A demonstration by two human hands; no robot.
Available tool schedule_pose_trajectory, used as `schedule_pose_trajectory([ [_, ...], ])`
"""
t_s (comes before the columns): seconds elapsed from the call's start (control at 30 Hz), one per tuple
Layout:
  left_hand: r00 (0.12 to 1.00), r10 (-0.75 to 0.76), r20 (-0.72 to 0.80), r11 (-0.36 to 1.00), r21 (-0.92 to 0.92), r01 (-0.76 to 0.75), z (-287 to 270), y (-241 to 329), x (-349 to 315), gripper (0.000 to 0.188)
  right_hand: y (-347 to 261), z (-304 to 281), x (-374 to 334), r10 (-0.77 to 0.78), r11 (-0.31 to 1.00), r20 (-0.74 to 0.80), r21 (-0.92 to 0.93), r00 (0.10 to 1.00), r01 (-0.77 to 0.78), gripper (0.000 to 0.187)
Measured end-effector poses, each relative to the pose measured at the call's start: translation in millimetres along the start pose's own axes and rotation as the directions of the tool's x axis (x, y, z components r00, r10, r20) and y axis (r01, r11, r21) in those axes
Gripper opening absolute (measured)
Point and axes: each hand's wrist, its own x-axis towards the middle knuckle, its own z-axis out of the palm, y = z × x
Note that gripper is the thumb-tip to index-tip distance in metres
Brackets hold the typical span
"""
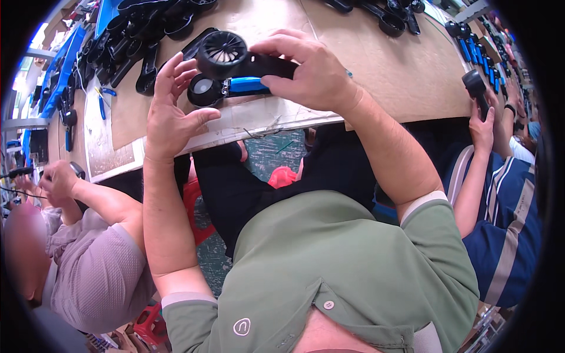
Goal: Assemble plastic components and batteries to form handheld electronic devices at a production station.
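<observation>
My right hand [318,73] is closed round the handle of a black handheld fan housing [222,54], with its round, bladed head pointing left over the table edge. My left hand [173,112] is open, fingers spread and thumb out, beside the fan head; it holds nothing. Just beneath the held housing is a second black fan part [204,90] with a pale round centre. A blue cylindrical battery [247,85] lies along its handle, partly hidden by my right fingers. I cannot tell whether the two parts touch.
Black fan parts [138,35] are heaped at the back left, and more [391,23] lie at the back right. Blue-handled pliers [102,106] rest on the left. Brown cardboard [406,76] covers the tabletop. Co-workers sit close on both sides; the right one holds a black fan [475,88].
</observation>
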Motion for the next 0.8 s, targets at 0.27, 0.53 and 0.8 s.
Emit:
schedule_pose_trajectory([
  [0.27, 0.998, -0.069, -0.002, 0.998, -0.002, 0.069, -9.6, 3.3, -0.2, 0.119, -7.8, 17.2, 21.0, -0.029, 0.985, 0.175, -0.162, 0.984, 0.058, 0.041],
  [0.53, 0.989, -0.050, 0.142, 0.982, 0.188, 0.022, -9.8, 24.6, 22.9, 0.108, -9.5, 20.2, 20.9, -0.010, 0.969, 0.219, -0.237, 0.976, 0.063, 0.040],
  [0.8, 0.950, -0.116, 0.291, 0.893, 0.448, -0.028, -10.0, 44.0, 37.8, 0.086, -12.2, 22.0, 22.3, 0.015, 0.962, 0.253, -0.266, 0.967, 0.054, 0.040],
])
